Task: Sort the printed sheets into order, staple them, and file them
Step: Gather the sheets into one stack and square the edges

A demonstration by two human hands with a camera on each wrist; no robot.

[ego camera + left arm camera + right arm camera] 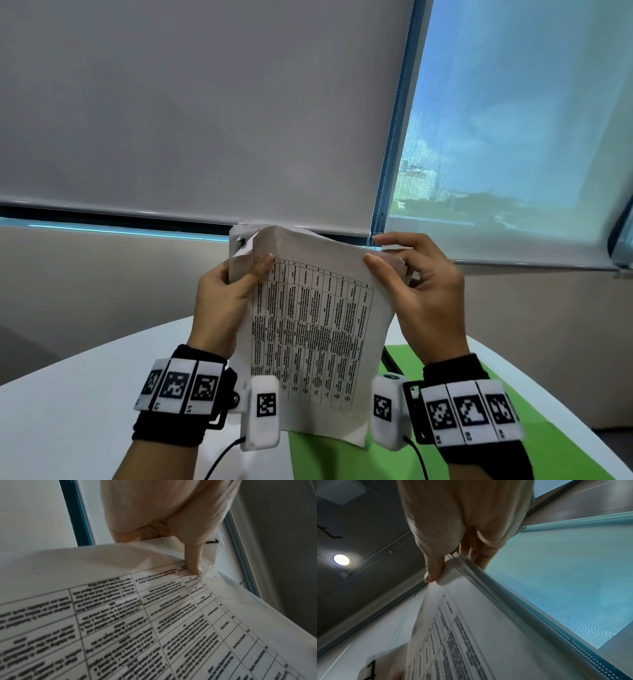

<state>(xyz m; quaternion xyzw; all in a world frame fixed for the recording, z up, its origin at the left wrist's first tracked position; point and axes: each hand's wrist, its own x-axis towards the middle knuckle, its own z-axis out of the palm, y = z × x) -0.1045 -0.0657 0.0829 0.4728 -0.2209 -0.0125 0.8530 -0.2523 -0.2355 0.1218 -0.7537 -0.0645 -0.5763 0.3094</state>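
Observation:
I hold a stack of printed sheets (311,329) upright in front of me, above the table. The front sheet shows a table of dense text. My left hand (226,294) grips the stack's left edge, thumb (193,562) pressed on the front sheet near its top corner. My right hand (421,291) pinches the top right corner, thumb (433,569) in front and fingers behind, with several sheet edges (471,569) fanned between them. A rear sheet's top left corner (241,241) bears a handwritten black mark and sticks out behind the front one.
A white round table (85,394) lies below my hands, with a green surface (342,459) under the sheets' lower edge. A lowered grey roller blind (205,120) and a window (513,120) fill the background. Cables (219,459) run from my wrist cameras.

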